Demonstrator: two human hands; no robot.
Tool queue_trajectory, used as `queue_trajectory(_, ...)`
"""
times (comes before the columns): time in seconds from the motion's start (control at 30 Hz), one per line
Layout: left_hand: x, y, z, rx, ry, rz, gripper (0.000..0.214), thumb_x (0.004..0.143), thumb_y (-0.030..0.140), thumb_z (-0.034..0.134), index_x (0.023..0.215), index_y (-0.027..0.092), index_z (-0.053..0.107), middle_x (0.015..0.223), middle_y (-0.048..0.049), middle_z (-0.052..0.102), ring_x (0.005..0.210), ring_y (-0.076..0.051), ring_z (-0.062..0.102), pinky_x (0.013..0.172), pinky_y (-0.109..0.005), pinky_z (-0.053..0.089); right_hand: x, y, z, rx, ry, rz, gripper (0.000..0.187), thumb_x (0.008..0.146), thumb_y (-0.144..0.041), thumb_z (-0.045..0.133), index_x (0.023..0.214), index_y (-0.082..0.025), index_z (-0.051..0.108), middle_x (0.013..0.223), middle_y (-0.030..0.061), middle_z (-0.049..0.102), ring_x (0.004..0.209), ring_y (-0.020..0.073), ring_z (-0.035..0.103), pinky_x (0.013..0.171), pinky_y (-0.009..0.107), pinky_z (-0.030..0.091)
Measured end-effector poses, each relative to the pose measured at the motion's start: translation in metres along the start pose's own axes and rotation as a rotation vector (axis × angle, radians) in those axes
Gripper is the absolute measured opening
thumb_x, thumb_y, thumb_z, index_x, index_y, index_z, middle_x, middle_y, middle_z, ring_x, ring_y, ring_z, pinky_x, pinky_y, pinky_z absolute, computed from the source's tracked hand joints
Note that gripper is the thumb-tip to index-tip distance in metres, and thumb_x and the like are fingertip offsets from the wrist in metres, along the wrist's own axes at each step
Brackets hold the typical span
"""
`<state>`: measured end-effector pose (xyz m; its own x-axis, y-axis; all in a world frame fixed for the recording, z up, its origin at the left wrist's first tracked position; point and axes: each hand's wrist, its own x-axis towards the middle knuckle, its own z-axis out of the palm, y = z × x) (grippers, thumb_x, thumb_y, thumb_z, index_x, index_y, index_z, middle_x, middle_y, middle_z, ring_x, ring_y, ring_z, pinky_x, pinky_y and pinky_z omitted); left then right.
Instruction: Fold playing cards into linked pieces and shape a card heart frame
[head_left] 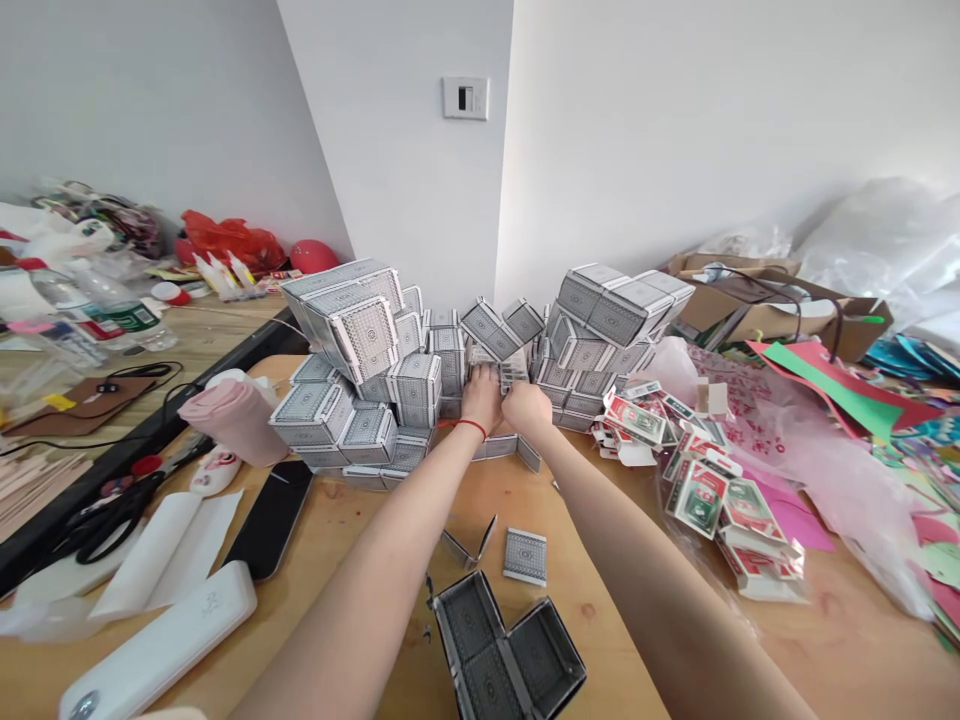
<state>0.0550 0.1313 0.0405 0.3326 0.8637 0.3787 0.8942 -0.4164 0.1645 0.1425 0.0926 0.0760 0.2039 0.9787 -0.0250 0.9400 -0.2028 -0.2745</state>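
Both hands reach into the middle of a structure of folded playing cards with grey patterned backs, built up as a left stack (pixel 364 340) and a right stack (pixel 611 310). My left hand (pixel 482 396), a red string at its wrist, has its fingers pressed together against the cards; its fingertips are hidden. Curled closed just beside it is my right hand (pixel 527 408), touching a small pale card piece (pixel 514 372). What either hand grips cannot be made out. Two tilted card blocks (pixel 491 328) rest above the hands. A low card wall (pixel 499 447) stands below the wrists.
Between my forearms lie an open card box (pixel 480 640), a flat card square (pixel 526 556) and a folded card (pixel 472 545). Leftward are a phone (pixel 271 520), scissors (pixel 112 520), a white device (pixel 161 645) and a pink cup (pixel 229 420). Empty card packs (pixel 705 495) lie right.
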Motion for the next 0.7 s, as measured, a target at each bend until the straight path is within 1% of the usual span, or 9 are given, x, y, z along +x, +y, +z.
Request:
queue_trajectory(0.17,0.0016,-0.0007,0.0017,-0.008,0.009,0.001,0.027,0.079,0.012,0.039,0.104,0.009,0.047,0.11,-0.0153,0.047,0.106,-0.023,0.04,0.086,-0.034,0.041,-0.001,0.0015,0.001,-0.001,-0.015,-0.039,0.031,0.079,-0.018,0.041,0.099,-0.011,0.063,0.099,0.019,0.065,0.091,0.0263,0.062,0.073,0.03,0.045)
queue_trajectory(0.27,0.0021,-0.0017,0.0022,-0.013,0.013,0.019,0.027,0.076,0.015,0.044,0.102,0.009,0.049,0.11,-0.0151,0.046,0.106,-0.024,0.04,0.087,-0.035,0.04,-0.0022,0.0036,0.0007,-0.011,-0.024,-0.076,0.03,0.078,-0.017,0.041,0.098,-0.011,0.063,0.097,0.0181,0.065,0.091,0.026,0.062,0.073,0.03,0.045)
queue_trajectory(0.37,0.0026,-0.0026,0.0022,-0.013,0.019,0.035,0.03,0.074,0.016,0.047,0.103,0.009,0.049,0.109,-0.0149,0.047,0.104,-0.024,0.04,0.088,-0.035,0.039,-0.0028,0.0046,-0.0001,-0.027,-0.032,-0.102,0.03,0.077,-0.015,0.042,0.098,-0.011,0.063,0.096,0.0177,0.065,0.091,0.0259,0.061,0.074,0.03,0.045)
queue_trajectory(0.53,0.003,-0.0017,0.004,0.003,0.029,0.021,0.033,0.075,0.016,0.046,0.108,0.01,0.047,0.11,-0.0138,0.047,0.104,-0.024,0.04,0.086,-0.035,0.039,-0.002,0.0032,-0.0021,-0.051,-0.053,-0.136,0.03,0.075,-0.012,0.043,0.097,-0.01,0.063,0.096,0.0182,0.065,0.093,0.0259,0.061,0.075,0.03,0.044)
queue_trajectory(0.7,0.0036,0.0011,0.0059,0.048,0.023,-0.01,0.03,0.077,0.015,0.045,0.107,0.011,0.048,0.11,-0.0126,0.046,0.102,-0.024,0.041,0.082,-0.034,0.041,-0.0016,0.0015,-0.004,-0.066,-0.072,-0.159,0.031,0.073,-0.011,0.045,0.098,-0.01,0.063,0.099,0.0181,0.065,0.095,0.0254,0.06,0.077,0.029,0.044)
